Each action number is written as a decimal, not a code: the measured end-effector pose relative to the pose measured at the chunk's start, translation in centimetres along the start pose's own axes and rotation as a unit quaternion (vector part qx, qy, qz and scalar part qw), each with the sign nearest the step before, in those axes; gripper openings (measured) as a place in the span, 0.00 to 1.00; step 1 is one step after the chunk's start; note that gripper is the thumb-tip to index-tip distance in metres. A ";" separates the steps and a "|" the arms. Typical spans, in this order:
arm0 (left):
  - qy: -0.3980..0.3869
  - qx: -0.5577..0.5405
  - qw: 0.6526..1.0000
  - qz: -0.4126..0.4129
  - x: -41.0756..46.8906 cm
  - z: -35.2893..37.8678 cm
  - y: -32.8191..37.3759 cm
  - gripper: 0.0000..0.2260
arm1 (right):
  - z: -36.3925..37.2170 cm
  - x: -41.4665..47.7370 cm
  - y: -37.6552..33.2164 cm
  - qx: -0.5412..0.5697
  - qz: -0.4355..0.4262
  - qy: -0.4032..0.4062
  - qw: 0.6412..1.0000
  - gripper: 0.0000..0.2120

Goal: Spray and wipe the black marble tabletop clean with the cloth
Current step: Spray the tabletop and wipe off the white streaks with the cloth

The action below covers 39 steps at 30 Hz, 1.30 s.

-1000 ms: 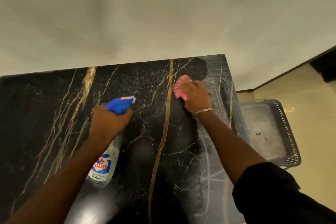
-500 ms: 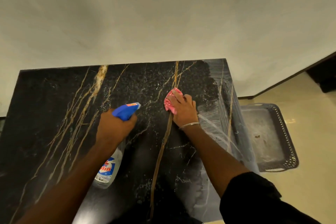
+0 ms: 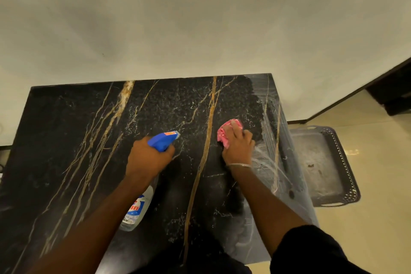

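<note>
- Pink cloth (image 3: 224, 134) bunched under the right hand (image 3: 239, 147), fingers laid fairly straight across it, pressing it onto the black marble tabletop (image 3: 66, 140), just right of the long gold vein and near the right edge.
- Soft, limp and light; likely to creep out from under a flat palm, so best kept bunched, palm on the middle, loose edges tucked under the fingertips.
- Thin metal bangle (image 3: 239, 165) at that wrist, black sleeve (image 3: 311, 251) further up the arm.
- Blue trigger head of the spray bottle (image 3: 163, 140) clamped in the left hand (image 3: 149, 158), fingers wrapped round the neck, nozzle aimed away across the marble, clear body trailing back below the wrist; touching the top or not, cannot tell.
- Light plastic, probably slick once wet; neck under the trigger judged the surest hold.
- Blue and white label on the body with red lettering, mostly hidden by the forearm; only a final "in" readable. Small orange sticker on the nozzle, print too small to read.
- Hard, glossy stone; pale wet streaks down the right side, fine droplets speckling the far middle, judged not yet wiped.
- Dark plastic tray (image 3: 322, 167) on the pale floor beyond the right edge.
</note>
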<state>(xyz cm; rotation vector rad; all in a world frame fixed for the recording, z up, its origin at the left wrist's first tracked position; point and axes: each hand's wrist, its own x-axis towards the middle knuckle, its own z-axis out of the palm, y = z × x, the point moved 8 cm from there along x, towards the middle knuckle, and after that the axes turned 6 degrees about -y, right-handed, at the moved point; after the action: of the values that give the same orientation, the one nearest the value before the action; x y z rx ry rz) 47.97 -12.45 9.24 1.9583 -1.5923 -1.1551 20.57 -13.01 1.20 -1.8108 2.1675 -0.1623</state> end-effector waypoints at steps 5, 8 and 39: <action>-0.007 0.002 1.000 0.000 -0.4 0.4 -0.2 0.07 | 2.4 -3.0 -3.8 -0.034 -0.157 -0.019 0.987 0.27; -0.006 0.010 1.000 0.009 -0.7 0.4 0.0 0.07 | 2.1 -2.4 -0.2 -0.073 -0.149 -0.040 0.985 0.26; -0.020 0.032 0.998 0.056 -3.8 1.5 2.2 0.07 | 2.0 -11.8 2.8 -0.017 0.009 0.033 0.999 0.27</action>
<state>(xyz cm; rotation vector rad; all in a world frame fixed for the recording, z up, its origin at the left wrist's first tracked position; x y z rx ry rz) 45.33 -9.27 11.33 1.8698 -1.7555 -1.1178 20.30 -0.74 0.45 -1.8280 2.2441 -0.1857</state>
